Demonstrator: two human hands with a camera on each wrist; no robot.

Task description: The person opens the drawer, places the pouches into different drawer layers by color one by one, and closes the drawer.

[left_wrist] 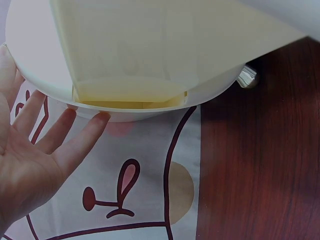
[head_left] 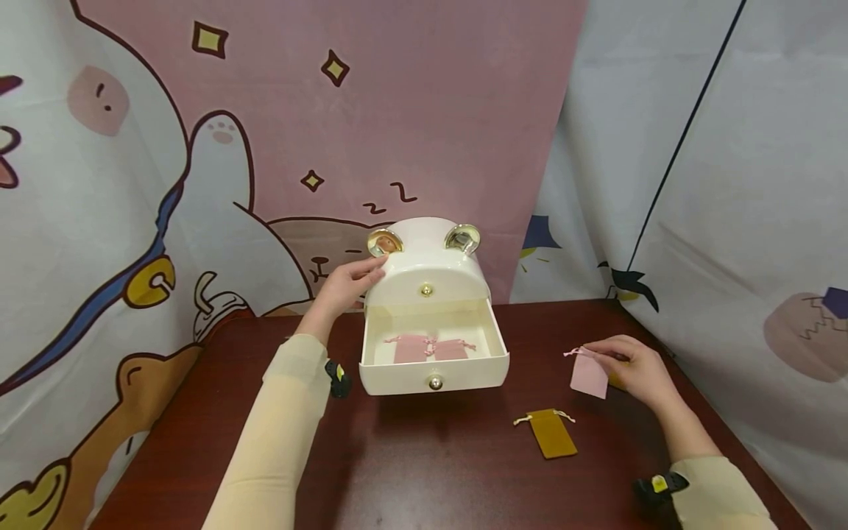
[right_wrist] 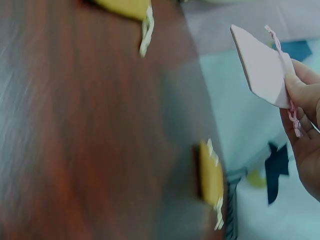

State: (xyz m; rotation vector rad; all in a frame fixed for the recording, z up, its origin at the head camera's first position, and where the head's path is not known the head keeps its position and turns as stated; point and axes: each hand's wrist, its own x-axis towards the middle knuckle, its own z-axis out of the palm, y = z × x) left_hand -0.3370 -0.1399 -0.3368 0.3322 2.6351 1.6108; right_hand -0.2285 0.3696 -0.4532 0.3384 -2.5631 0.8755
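Observation:
A white drawer box (head_left: 424, 283) with two shiny ears stands on the table, its lower drawer (head_left: 433, 374) pulled out. Two pink drawstring pouches, a left one (head_left: 411, 349) and a right one (head_left: 451, 350), lie inside the drawer. My left hand (head_left: 347, 285) rests on the box's left side below the ear; in the left wrist view its fingertips (left_wrist: 102, 117) touch the rim with the fingers spread. To the right, my right hand (head_left: 632, 368) pinches a pink drawstring pouch (right_wrist: 265, 72) near its corded top, above the table.
A mustard drawstring pouch (head_left: 553, 434) lies on the dark red table (head_left: 424, 471) in front of the drawer's right side. Another mustard pouch (right_wrist: 212, 172) lies near the table's right edge, mostly behind my right hand in the head view. Printed cloth (head_left: 424, 96) hangs behind and at the sides.

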